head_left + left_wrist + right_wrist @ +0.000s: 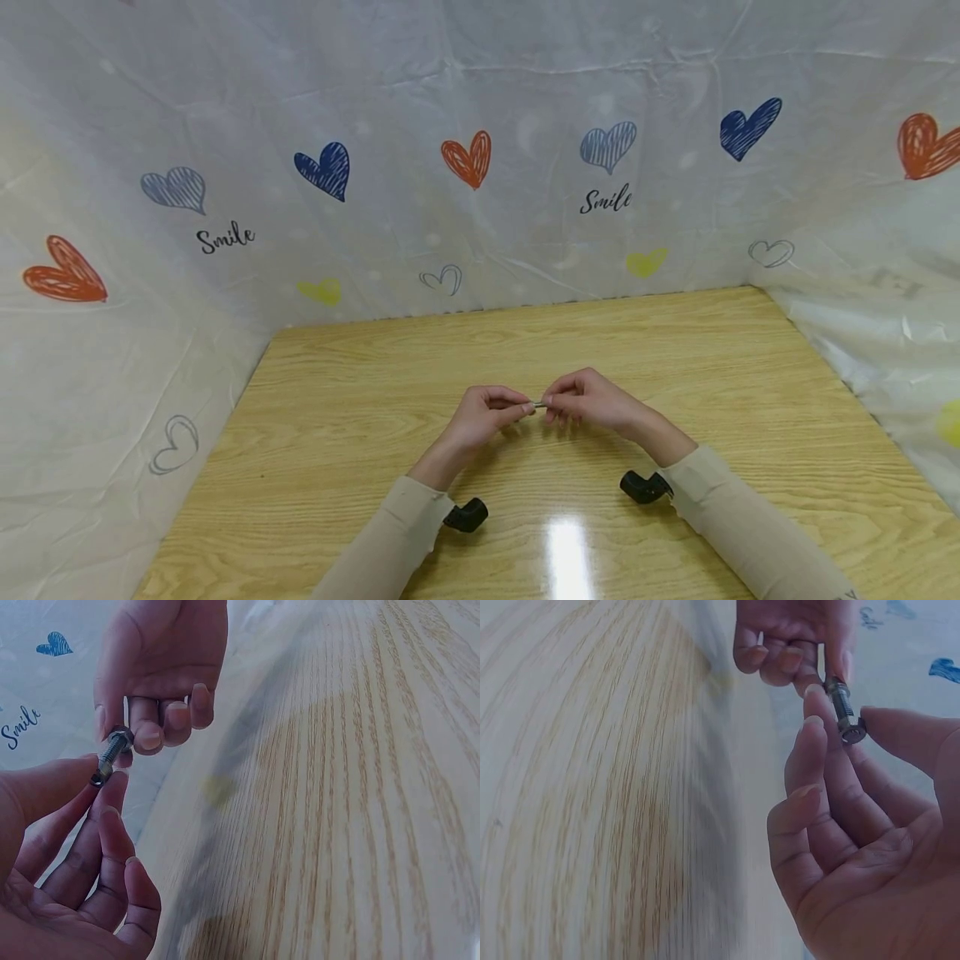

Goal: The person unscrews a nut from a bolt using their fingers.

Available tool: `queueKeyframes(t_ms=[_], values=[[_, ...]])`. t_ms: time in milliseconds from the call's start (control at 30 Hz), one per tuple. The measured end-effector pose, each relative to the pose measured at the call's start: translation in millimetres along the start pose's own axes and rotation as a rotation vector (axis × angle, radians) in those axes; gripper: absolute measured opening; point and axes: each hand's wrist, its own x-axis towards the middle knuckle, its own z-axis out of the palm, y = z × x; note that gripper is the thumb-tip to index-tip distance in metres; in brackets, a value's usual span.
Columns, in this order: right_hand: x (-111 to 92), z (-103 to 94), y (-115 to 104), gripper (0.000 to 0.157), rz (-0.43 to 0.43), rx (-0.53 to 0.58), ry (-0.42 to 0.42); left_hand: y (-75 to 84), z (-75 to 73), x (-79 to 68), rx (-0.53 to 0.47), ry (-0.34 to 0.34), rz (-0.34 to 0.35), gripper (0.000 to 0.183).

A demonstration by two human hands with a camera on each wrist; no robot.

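Above the table, both hands hold a small metal bolt (846, 709) between them. My right hand (600, 402) pinches its hex-head end between thumb and fingertips. The opposite end is pinched by my left hand (483, 414), where a nut or collar (836, 681) shows around the shank, partly covered by fingertips. Threads (112, 752) are visible along the middle in the left wrist view. Only a thin sliver of the bolt shows in the head view. The remaining fingers of both hands are loosely bent beneath it.
A wood-grain table (360, 392) spreads under the hands. White sheeting (525, 242) with printed hearts and "Smile" lettering hangs behind it and along both sides. A black angled fitting (468, 515) sits at the left cuff, and another black fitting (641, 487) at the right cuff.
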Motion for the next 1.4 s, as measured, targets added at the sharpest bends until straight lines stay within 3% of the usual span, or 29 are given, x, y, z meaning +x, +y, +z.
queueKeyframes(t_ms=[233, 700, 900, 1233, 1400], values=[[-3, 1.6, -3, 0.02, -0.014, 0.034, 0.011, 0.8, -0.2, -1.5, 0.009, 0.012, -0.004, 0.02], [-1, 2.2, -1, 0.032, 0.008, -0.012, 0.021, -0.8, -0.7, -1.7, -0.008, 0.003, 0.006, 0.021], [-2, 2.9, -3, 0.022, -0.005, 0.02, 0.026, -0.7, -1.4, -2.0, -0.021, 0.001, 0.0, 0.021], [-13, 6.3, -28, 0.028, -0.004, 0.033, 0.014, -0.9, -1.8, -1.4, -0.02, 0.003, 0.004, 0.021], [-14, 6.9, -30, 0.028, 0.011, 0.011, 0.015, -0.8, -1.8, -1.5, -0.021, 0.006, 0.005, 0.021]])
